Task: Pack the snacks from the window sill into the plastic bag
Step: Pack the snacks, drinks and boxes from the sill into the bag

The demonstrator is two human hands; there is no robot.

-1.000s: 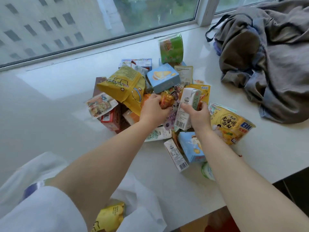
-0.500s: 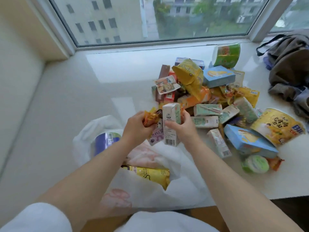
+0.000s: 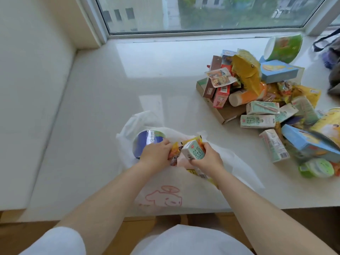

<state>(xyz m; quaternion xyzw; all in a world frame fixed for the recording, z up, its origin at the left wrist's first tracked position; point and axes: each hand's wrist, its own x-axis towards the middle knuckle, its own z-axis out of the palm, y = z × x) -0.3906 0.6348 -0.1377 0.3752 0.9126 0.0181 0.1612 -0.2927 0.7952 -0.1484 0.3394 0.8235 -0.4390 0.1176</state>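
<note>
A white plastic bag [image 3: 165,197] with a pink drawing lies at the sill's front edge. Through it show a blue tub [image 3: 147,142] and a yellow packet [image 3: 195,172]. My left hand [image 3: 156,153] is shut on small orange snack packets [image 3: 173,151] over the bag's mouth. My right hand [image 3: 207,159] grips a pale green milk carton [image 3: 194,150] beside them, also over the bag. The snack pile [image 3: 266,100] of boxes, cartons, cups and packets lies on the sill at the right.
The white window sill [image 3: 110,107] runs to a wall on the left and the window frame [image 3: 202,32] behind. A grey garment [image 3: 333,67] lies at the far right edge. The sill's front edge drops to a wooden floor [image 3: 27,236].
Both hands have carried the carton and the orange packets from the pile leftward and down to the bag's mouth. The view has swung left, so the pile now sits at the right.
</note>
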